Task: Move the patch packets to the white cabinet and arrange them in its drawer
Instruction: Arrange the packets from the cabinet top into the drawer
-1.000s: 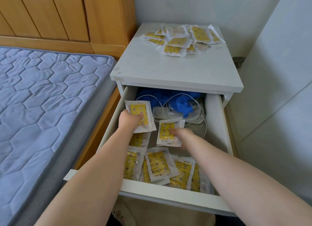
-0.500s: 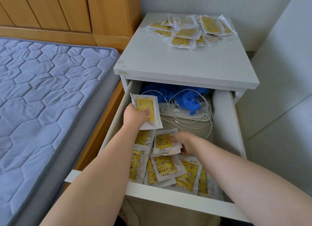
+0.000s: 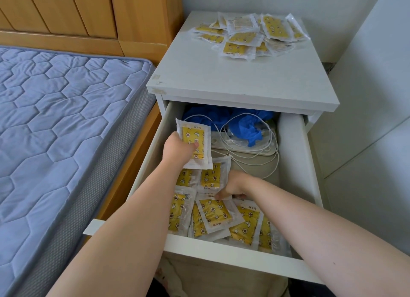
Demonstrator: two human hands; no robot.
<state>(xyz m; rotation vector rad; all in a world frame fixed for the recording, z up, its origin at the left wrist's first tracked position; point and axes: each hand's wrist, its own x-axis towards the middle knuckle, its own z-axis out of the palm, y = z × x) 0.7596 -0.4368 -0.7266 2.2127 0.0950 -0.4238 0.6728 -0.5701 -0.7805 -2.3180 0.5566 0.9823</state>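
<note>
The white cabinet stands with its drawer pulled out. Several yellow-and-clear patch packets lie in the drawer's front half. My left hand holds one patch packet upright above the drawer's left side. My right hand is low in the drawer, fingers pinching the edge of another packet that rests on the laid ones. A loose pile of several packets lies on the cabinet top at the back.
The drawer's back half holds crumpled blue gloves, a white cable and a flat beige item. A blue quilted mattress on a wooden bed frame lies to the left. A white wall panel stands to the right.
My right hand has lowered its packet down onto the packets in the drawer. My left hand has stayed about where it was, still holding its packet. The view has shifted left and down.
</note>
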